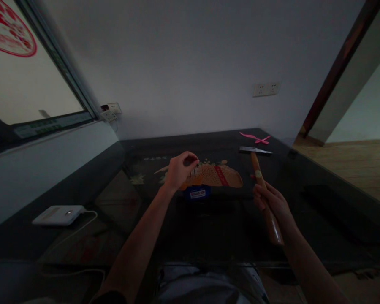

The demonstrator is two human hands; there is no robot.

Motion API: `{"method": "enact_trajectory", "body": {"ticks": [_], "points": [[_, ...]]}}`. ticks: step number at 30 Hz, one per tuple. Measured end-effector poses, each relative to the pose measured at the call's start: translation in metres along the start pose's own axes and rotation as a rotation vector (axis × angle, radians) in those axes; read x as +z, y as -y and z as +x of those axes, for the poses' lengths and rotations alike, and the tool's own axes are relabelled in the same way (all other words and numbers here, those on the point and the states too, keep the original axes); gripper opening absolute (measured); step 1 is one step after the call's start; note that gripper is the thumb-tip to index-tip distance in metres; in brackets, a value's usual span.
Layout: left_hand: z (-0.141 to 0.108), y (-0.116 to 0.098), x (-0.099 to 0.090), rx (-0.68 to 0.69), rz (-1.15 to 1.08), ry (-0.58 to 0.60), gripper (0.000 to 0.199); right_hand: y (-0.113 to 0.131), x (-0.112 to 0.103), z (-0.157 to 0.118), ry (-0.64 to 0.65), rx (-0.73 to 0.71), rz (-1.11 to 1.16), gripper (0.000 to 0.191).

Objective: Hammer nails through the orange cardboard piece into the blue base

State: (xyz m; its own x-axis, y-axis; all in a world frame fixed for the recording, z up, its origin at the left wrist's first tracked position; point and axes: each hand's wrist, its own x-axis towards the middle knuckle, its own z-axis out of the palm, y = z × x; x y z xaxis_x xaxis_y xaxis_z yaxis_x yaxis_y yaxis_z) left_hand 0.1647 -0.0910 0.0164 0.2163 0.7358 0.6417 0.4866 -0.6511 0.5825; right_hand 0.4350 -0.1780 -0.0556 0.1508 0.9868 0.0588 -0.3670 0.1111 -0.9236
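Observation:
My right hand [270, 200] is wrapped round the wooden handle of a hammer [258, 166]. Its metal head points away from me, over the dark tabletop. With thumb and fingertips pinched together, my left hand [181, 169] is above the left part of a long tan piece [205, 174] with a dotted surface and a red band. Thin dark marks show just below the fingertips, but what the pinch holds is too small to make out. A blue object [197, 192] with a white label sits at the near edge of the tan piece.
A pink ribbon [256, 138] lies beyond the hammer head. On the left is a white power bank [59, 215] with a cable. A flat black object [342, 211] lies at the right. The dark table [209, 145] meets a wall with sockets [266, 89].

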Motion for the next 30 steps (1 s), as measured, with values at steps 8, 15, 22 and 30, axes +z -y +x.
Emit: {"method": "enact_trajectory", "body": {"ticks": [8, 15, 22, 30], "points": [[-0.01, 0.025, 0.014, -0.033, 0.072, 0.058, 0.002, 0.0, 0.001, -0.001, -0.006, -0.004, 0.016, 0.041], [-0.015, 0.033, 0.017, -0.046, 0.081, 0.1, 0.003, -0.003, -0.001, 0.001, 0.003, -0.015, -0.016, 0.04], [-0.017, 0.039, 0.02, -0.066, 0.022, 0.097, 0.005, 0.0, 0.003, -0.002, -0.013, 0.004, -0.038, 0.043], [-0.018, 0.043, 0.021, -0.078, 0.016, 0.1, 0.007, 0.0, 0.007, -0.002, -0.008, -0.051, -0.114, 0.043]]}}
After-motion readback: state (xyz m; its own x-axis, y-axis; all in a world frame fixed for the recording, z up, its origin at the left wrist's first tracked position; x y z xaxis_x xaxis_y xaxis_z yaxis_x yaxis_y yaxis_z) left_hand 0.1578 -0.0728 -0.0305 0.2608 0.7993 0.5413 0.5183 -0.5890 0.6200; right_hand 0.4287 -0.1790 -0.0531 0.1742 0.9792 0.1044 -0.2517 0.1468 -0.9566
